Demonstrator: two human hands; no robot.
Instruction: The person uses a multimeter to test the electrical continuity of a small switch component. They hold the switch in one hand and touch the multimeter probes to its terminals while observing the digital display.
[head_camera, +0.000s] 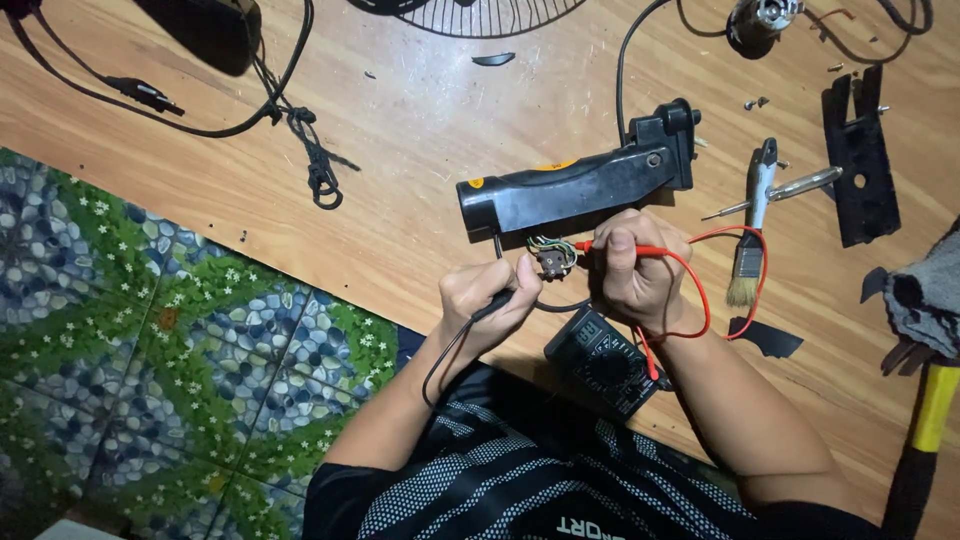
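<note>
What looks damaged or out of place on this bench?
The black tool handle is opened up: a small switch hangs out of it on loose coloured wires. The left hand and right hand hold probes to it. Loose screws and a black shard lie scattered on the bench.

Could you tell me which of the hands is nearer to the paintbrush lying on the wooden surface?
Right. The right hand, holding the red probe, sits just beside the paintbrush. The left hand, holding the black probe, is farther away, beyond the small switch.
</note>
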